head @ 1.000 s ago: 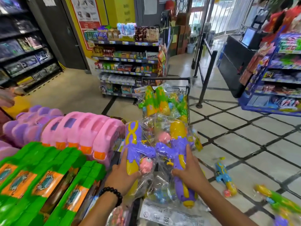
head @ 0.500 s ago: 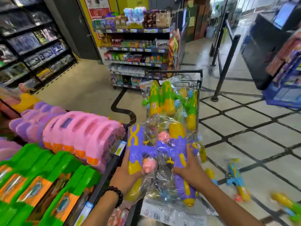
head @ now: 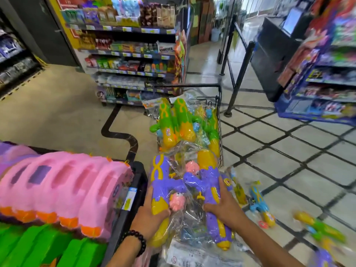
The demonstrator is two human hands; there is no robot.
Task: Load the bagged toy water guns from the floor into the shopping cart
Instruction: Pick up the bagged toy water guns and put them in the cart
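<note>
Two hands, the left and the right, each grip one of two purple-and-yellow bagged water guns, one at left and one at right, above a single shopping cart. At least two green-and-yellow water guns stand at the cart's far end, with more bagged ones behind them too crumpled in plastic to count. On the tiled floor lie one blue-and-yellow gun, one green-and-yellow gun and part of a purple one, while one beaded bracelet circles the left wrist.
</note>
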